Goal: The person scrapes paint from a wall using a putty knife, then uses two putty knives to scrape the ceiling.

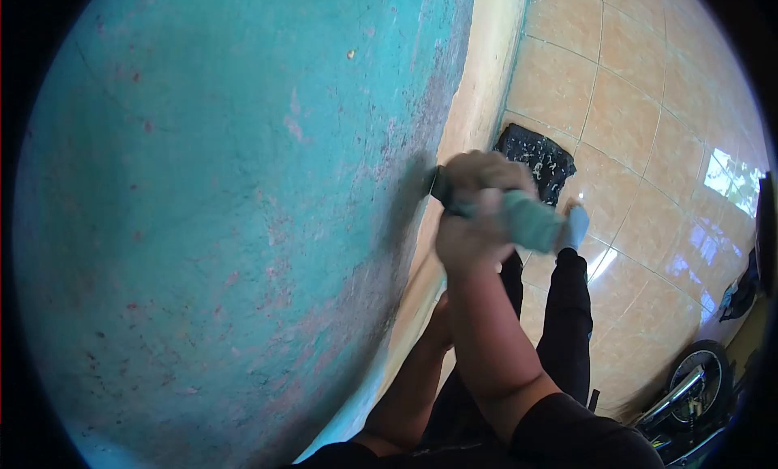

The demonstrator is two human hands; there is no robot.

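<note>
Two hands around a blurred tool at the wall's edge, with a cloth and a foot near

The green tool point(531, 220) is in the middle of the scene, its dark end at the edge of the wall point(243, 185), where rough teal paint gives way to a pale strip point(486, 64). Blur hides whether that end touches the surface.

Both hands seem wrapped around the tool: the left hand point(490, 171) on the far side, fingers curled near the dark end, and the right hand point(470, 240) on the near side, its thumb along the body. How firm either hold is, I cannot tell.

The fingers nearest the wall look most at risk; if the dark end caught on the uneven paint, the tool could twist and scrape knuckles. A loose hold could let it drop towards the foot point(577, 224) in a pale sock, just beyond its right end. Flakes, if any came off, could also land there.

On the floor point(640, 137), just past the hands, a crumpled black cloth point(539, 157) with white flecks lies close to the foot. It could slide underfoot on the glossy tiles. A motorbike wheel point(701, 380) stands at the near right, well apart from the hands, so it limits only stepping back that way.
</note>
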